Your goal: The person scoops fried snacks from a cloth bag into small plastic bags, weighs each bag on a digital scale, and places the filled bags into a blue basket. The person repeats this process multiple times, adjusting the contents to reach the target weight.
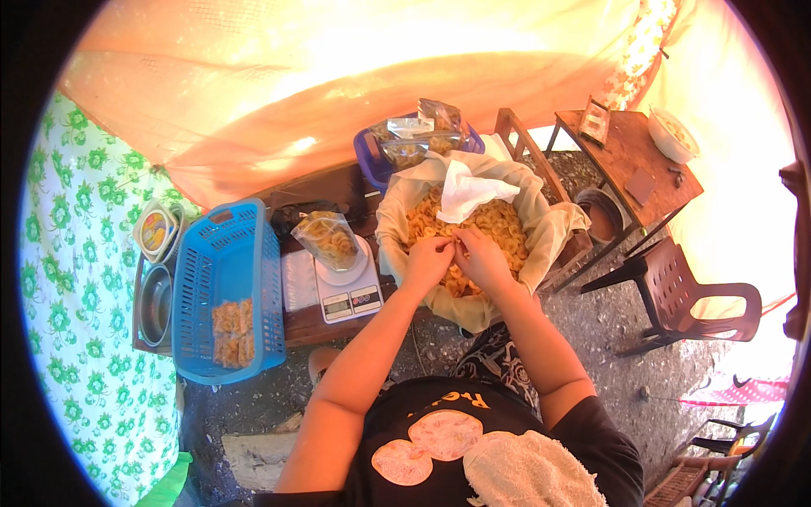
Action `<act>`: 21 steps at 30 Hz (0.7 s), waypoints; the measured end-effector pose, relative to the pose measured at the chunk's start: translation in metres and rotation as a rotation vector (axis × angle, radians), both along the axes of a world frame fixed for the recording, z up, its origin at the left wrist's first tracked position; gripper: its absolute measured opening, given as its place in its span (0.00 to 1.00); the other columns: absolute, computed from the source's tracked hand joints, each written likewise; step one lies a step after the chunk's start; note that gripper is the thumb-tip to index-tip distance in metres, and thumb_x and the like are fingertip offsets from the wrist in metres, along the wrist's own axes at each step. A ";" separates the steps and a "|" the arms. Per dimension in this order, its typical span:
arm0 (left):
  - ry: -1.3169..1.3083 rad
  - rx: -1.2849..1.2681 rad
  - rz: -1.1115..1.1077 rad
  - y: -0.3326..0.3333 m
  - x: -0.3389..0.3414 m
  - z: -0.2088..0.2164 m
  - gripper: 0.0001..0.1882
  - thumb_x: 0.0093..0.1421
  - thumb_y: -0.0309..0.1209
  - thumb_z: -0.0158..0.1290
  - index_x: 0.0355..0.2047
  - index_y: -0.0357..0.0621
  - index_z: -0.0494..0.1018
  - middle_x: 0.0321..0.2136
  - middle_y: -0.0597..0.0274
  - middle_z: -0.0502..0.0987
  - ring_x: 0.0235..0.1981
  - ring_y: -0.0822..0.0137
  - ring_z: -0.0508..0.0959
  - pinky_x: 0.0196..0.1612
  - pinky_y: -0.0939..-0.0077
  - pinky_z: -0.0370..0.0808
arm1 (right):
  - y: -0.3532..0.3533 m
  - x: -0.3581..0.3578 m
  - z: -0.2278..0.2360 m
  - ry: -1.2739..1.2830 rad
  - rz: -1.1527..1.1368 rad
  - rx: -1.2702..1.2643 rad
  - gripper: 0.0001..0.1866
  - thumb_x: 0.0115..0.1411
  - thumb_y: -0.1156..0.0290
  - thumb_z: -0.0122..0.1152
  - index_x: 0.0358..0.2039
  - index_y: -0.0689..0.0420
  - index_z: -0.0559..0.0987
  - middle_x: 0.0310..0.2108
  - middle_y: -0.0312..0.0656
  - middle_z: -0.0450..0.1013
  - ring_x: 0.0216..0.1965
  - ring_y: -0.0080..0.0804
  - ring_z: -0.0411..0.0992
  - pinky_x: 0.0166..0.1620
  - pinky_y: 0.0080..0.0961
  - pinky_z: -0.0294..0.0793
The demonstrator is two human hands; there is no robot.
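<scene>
My left hand [431, 255] and my right hand [483, 256] meet fingertip to fingertip over a cloth-lined basin [541, 245]. Both are closed in a pinch, and whatever lies between the fingers is too small to make out. Under them the basin holds a heap of thin yellow-orange chips [498, 224]. A white cloth or paper [473, 190] lies on the chips just beyond my hands. Left of the basin, a clear bag of chips [328, 240] rests on a white digital kitchen scale [353, 300].
A blue plastic basket [228, 279] with small packed bags [232, 334] stands at the left. Behind the basin, a dark blue basket [372, 160] holds filled bags. A wooden table [629, 160] and a brown plastic chair [676, 287] are at the right.
</scene>
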State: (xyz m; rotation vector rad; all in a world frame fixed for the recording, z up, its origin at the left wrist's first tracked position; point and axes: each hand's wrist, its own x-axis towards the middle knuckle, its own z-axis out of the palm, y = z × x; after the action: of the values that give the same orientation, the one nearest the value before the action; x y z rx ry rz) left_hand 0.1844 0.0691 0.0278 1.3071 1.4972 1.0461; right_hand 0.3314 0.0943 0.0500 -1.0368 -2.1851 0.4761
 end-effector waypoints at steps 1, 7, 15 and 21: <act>-0.012 -0.009 0.010 -0.001 0.002 0.002 0.15 0.64 0.30 0.49 0.46 0.30 0.75 0.33 0.55 0.81 0.30 0.68 0.82 0.35 0.78 0.79 | 0.000 0.000 0.000 0.007 -0.009 -0.001 0.12 0.57 0.73 0.55 0.41 0.61 0.75 0.35 0.51 0.73 0.33 0.52 0.74 0.37 0.40 0.74; -0.456 -0.077 0.094 -0.003 0.012 0.008 0.16 0.65 0.29 0.49 0.50 0.31 0.73 0.36 0.56 0.79 0.32 0.67 0.81 0.35 0.79 0.79 | 0.007 0.003 -0.006 0.132 -0.029 -0.200 0.15 0.60 0.74 0.54 0.48 0.62 0.75 0.35 0.49 0.75 0.33 0.40 0.76 0.34 0.33 0.74; -0.314 0.127 0.123 0.006 0.003 0.003 0.13 0.64 0.28 0.52 0.46 0.34 0.74 0.33 0.61 0.77 0.34 0.72 0.77 0.36 0.80 0.76 | 0.029 0.013 -0.003 0.653 0.026 -0.837 0.15 0.65 0.77 0.51 0.51 0.62 0.76 0.40 0.38 0.76 0.36 0.23 0.76 0.38 0.18 0.76; -0.442 -0.024 0.125 0.007 -0.002 0.009 0.10 0.63 0.29 0.54 0.42 0.35 0.74 0.31 0.64 0.76 0.32 0.74 0.76 0.35 0.82 0.75 | 0.026 0.012 0.003 0.694 0.043 -1.007 0.13 0.64 0.77 0.52 0.49 0.62 0.76 0.41 0.39 0.75 0.38 0.26 0.76 0.39 0.21 0.77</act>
State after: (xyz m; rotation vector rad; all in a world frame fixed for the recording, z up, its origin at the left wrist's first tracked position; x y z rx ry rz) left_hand 0.1829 0.0764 0.0371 0.8969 1.2577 1.2956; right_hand 0.3431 0.1199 0.0530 -1.0493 -1.2888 1.7600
